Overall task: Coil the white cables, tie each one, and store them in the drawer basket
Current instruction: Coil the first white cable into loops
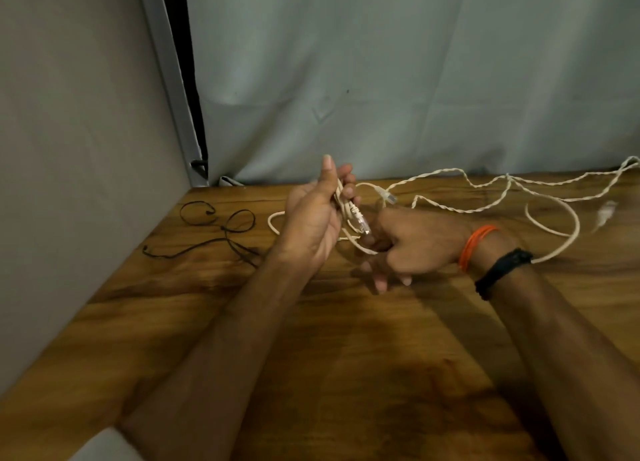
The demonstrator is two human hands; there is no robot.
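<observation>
From the head camera, your left hand (313,218) sits just left of the frame's centre, palm turned toward you, thumb pointing up, fingers curled round a few gathered strands of thin white cable (550,201). A clear plastic connector (362,223) on one cable end sticks out below those fingers toward your right hand.

Your right hand (412,244) lies just right of centre, back upward, low over the brown wood-grain table (346,356). Its thumb and forefinger pinch a strand of the white cable close beneath the connector; the other fingers are loosely bent downward. That wrist carries an orange thread band (476,246) and a black wristband (502,272).

The rest of the white cable trails loose across the table toward the right edge of the frame, partly twisted in pairs, with one wide loop passing behind your right wrist. A second clear connector (386,196) lies on the table just above your right hand.

At centre left, a thin black cord (221,227) lies in loose loops on the table, apart from the white cable. A grey cloth backdrop (415,80) hangs behind the table.
</observation>
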